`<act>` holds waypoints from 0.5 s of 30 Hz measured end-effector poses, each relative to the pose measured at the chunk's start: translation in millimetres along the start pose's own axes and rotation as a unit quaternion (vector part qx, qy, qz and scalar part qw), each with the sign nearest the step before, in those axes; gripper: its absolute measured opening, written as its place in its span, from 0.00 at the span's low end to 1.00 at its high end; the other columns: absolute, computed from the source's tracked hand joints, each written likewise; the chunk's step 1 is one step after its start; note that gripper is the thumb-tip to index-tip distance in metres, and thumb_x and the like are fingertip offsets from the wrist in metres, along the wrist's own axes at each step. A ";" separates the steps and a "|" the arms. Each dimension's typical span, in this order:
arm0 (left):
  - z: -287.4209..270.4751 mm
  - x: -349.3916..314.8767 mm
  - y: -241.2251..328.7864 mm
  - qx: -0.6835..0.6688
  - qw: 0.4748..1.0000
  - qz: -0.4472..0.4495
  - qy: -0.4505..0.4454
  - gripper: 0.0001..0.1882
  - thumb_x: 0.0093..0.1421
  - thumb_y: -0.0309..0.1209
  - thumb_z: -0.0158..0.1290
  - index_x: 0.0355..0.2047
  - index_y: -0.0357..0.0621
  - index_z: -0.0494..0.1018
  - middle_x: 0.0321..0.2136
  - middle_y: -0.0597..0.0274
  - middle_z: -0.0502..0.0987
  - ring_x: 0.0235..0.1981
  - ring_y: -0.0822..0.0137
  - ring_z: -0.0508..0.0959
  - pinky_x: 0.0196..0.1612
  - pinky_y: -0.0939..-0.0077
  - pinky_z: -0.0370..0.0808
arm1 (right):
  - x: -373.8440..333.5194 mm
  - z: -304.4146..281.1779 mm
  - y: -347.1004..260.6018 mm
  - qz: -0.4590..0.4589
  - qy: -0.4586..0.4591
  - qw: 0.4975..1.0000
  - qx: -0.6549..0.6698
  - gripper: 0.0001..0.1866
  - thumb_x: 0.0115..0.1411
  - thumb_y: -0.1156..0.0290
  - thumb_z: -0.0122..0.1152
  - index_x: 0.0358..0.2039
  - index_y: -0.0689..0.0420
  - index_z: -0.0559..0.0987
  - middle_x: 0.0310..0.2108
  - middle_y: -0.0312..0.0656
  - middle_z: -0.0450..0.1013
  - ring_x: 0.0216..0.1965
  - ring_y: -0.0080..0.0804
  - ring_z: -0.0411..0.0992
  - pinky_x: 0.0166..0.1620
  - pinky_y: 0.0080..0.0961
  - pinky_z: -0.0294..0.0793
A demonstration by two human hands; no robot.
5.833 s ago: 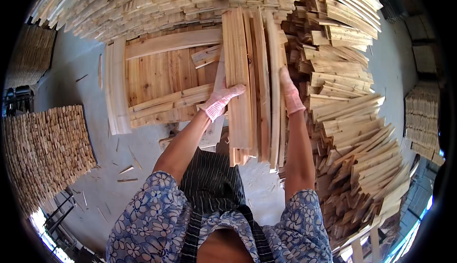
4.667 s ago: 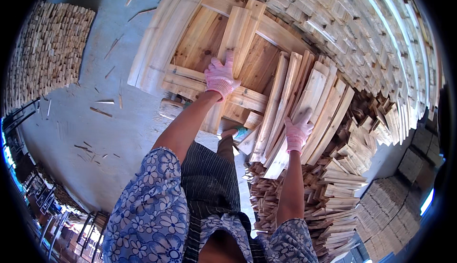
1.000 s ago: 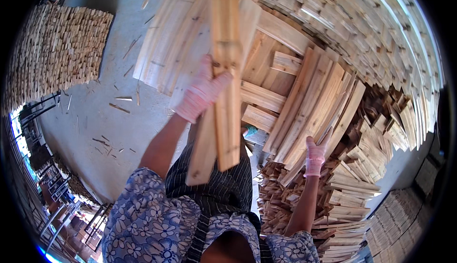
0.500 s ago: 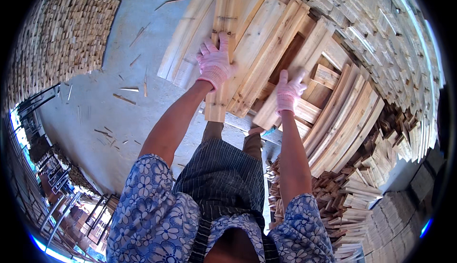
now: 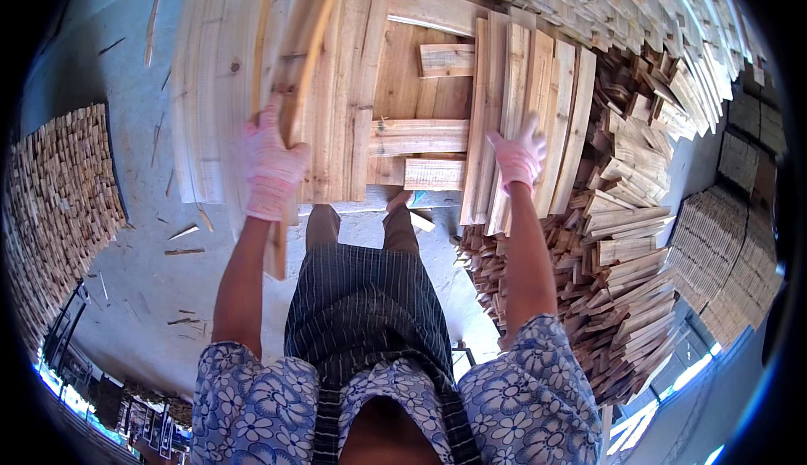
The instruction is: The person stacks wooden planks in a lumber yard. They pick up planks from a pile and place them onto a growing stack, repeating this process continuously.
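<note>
Both of my hands wear pinkish-white knit gloves. My left hand (image 5: 276, 169) is closed round a wooden board (image 5: 309, 44), blurred by motion and tipped up on its long edge. Beneath and beside it lie pale boards (image 5: 227, 87) and a knotty board (image 5: 340, 129), side by side. With fingers spread, my right hand (image 5: 516, 158) rests on or just over a row of boards (image 5: 508, 70) to the right; whether it presses on them I cannot tell. Between the two groups, short crosswise blocks (image 5: 420, 137) show in a gap.
A heap of loose offcuts (image 5: 605, 255) lies at the right. Tall stacks of slats stand at the far right (image 5: 605, 2) and at the left (image 5: 67, 187). Wood splinters (image 5: 183, 232) lie on the grey floor (image 5: 151, 288). Banded bundles (image 5: 714, 255) stand at the right edge.
The view has turned, so the boards lie straighter before me. My left hand's board has gone from flat to tipped on edge. My right hand has let go of a board at the right row.
</note>
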State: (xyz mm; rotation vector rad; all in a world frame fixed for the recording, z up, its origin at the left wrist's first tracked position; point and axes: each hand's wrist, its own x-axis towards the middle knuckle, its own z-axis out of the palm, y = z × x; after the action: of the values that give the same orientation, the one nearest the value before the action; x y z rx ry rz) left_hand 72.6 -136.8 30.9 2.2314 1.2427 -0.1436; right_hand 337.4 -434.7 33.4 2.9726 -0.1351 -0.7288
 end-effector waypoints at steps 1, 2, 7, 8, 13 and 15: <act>13.3 -11.7 27.7 -0.099 0.994 0.015 -0.030 0.48 0.47 0.29 0.63 0.71 0.46 0.60 0.58 0.43 0.65 0.63 0.44 0.66 0.68 0.54 0.65 | 15.3 13.9 33.6 0.017 0.010 1.000 0.011 0.56 0.53 0.43 0.73 0.75 0.41 0.51 0.66 0.60 0.57 0.67 0.62 0.57 0.61 0.61 0.66; 30.5 -24.5 59.5 -0.161 0.985 0.031 -0.056 0.48 0.47 0.29 0.63 0.71 0.46 0.59 0.58 0.43 0.64 0.62 0.45 0.65 0.68 0.55 0.65 | 29.6 31.3 58.2 0.031 0.021 0.999 0.023 0.56 0.54 0.45 0.73 0.75 0.42 0.50 0.66 0.60 0.57 0.67 0.62 0.58 0.60 0.60 0.68; 157.2 -53.9 191.3 -0.294 0.945 0.101 -0.101 0.51 0.51 0.37 0.66 0.72 0.42 0.54 0.56 0.39 0.62 0.59 0.47 0.64 0.63 0.49 0.67 | 58.9 21.4 97.7 -0.077 -0.037 0.992 0.091 0.52 0.58 0.49 0.68 0.76 0.46 0.50 0.60 0.61 0.67 0.62 0.59 0.67 0.60 0.48 0.71; 165.2 -48.4 230.0 -0.221 0.961 0.043 -0.164 0.52 0.51 0.42 0.67 0.72 0.45 0.54 0.57 0.37 0.62 0.61 0.44 0.64 0.65 0.48 0.65 | 75.0 30.0 120.9 -0.101 -0.036 0.986 0.130 0.51 0.59 0.51 0.67 0.76 0.46 0.49 0.57 0.61 0.71 0.61 0.58 0.69 0.58 0.47 0.73; 231.9 -43.6 325.8 0.066 0.979 -0.025 -0.190 0.66 0.49 0.58 0.69 0.76 0.59 0.37 0.68 0.17 0.45 0.66 0.26 0.58 0.66 0.32 0.56 | 90.1 31.5 134.5 -0.059 -0.034 0.986 0.151 0.37 0.63 0.48 0.59 0.67 0.54 0.62 0.53 0.65 0.75 0.53 0.63 0.75 0.54 0.51 0.74; 251.9 -43.6 327.0 0.089 0.985 -0.021 -0.145 0.65 0.49 0.58 0.69 0.76 0.59 0.38 0.67 0.17 0.46 0.64 0.26 0.59 0.66 0.31 0.56 | 87.8 36.4 130.0 -0.063 -0.026 0.989 0.131 0.34 0.63 0.49 0.58 0.63 0.55 0.64 0.52 0.64 0.75 0.51 0.64 0.76 0.53 0.51 0.74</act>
State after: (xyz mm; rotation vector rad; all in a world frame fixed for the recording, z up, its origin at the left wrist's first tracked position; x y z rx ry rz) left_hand 357.2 -434.3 -21.5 2.2331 1.1554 -0.5955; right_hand 389.3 -575.0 -26.3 3.2378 -0.0498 -0.8654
